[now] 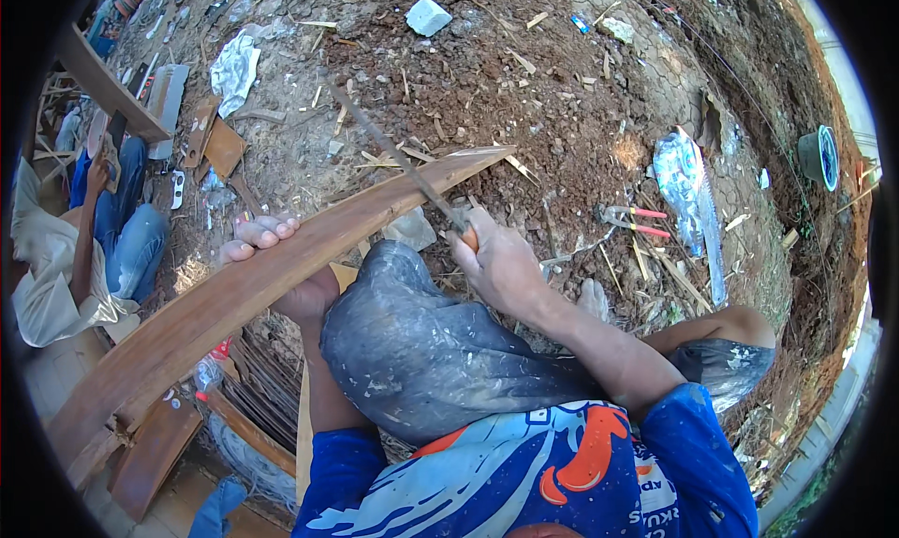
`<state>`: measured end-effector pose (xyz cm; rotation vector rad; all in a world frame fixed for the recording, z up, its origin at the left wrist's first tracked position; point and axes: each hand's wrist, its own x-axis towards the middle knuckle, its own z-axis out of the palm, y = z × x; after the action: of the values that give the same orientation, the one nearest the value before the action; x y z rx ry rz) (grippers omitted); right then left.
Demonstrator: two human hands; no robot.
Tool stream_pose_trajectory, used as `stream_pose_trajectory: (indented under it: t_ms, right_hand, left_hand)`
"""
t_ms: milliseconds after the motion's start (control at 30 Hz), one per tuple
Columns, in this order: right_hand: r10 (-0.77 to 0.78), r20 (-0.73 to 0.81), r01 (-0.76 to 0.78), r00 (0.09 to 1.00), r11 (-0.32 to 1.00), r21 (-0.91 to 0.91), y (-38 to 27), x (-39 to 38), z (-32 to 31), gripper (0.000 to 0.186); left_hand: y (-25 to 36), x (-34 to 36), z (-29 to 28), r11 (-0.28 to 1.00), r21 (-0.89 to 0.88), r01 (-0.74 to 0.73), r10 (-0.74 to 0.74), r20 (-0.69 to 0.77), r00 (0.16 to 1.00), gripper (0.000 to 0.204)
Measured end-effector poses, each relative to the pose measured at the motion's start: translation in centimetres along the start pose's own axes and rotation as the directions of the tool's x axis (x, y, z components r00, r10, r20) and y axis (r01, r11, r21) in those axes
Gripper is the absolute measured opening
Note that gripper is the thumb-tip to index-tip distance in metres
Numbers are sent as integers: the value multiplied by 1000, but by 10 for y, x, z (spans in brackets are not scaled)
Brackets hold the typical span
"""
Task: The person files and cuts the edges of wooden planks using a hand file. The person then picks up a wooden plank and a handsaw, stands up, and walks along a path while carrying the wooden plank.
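Note:
A long brown wooden plank point(234, 280) lies slantwise from the lower left to the middle of the head view, its far end tapering. My left hand point(304, 280) is closed round it, fingers over the far edge and palm beneath. My right hand point(501, 266) grips the orange handle of a long, narrow metal tool point(398, 161); whether it is a knife or a file I cannot tell. Its shaft crosses the plank near the tapered end and points to the upper left. My bent knee point(403, 323), in paint-spotted dark cloth, is beside the plank.
On the dirt at right lie red-handled pliers point(637, 221) and a handsaw point(712, 243) beside crumpled silver wrapping point(678, 177). A bucket point(818, 159) stands farther right. A pale block point(428, 17) lies ahead. Another person point(84, 238) sits at left; wire point(245, 454) lies below the plank.

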<state>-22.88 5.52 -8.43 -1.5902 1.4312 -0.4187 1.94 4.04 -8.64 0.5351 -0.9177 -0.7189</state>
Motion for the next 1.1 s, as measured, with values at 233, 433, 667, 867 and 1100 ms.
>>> stream_pose_trajectory:
  t_ms: [233, 433, 667, 867, 1100]
  right_hand:
    - [18, -74, -22, 997, 998, -52, 25, 17, 5, 22]
    - [114, -67, -115, 991, 993, -5, 44, 30, -1, 23]
    - [156, -143, -158, 977, 987, -6, 76, 38, 1, 23]
    - [129, -196, -137, 972, 990, -28, 96, 38, 12, 28]
    - [189, -230, -202, 954, 979, -32, 108, 53, 6, 30]
  left_hand:
    - [-3, -4, -2, 999, -32, -31, 31, -8, 999, 21]
    - [-2, -9, -3, 999, 8, -49, 49, -12, 999, 20]
    - [0, -12, 2, 999, 7, -51, 51, -69, 996, 18]
    - [3, -15, -5, 998, -26, -53, 51, -65, 997, 16]
    - [2, -18, -10, 997, -81, -20, 16, -44, 999, 16]
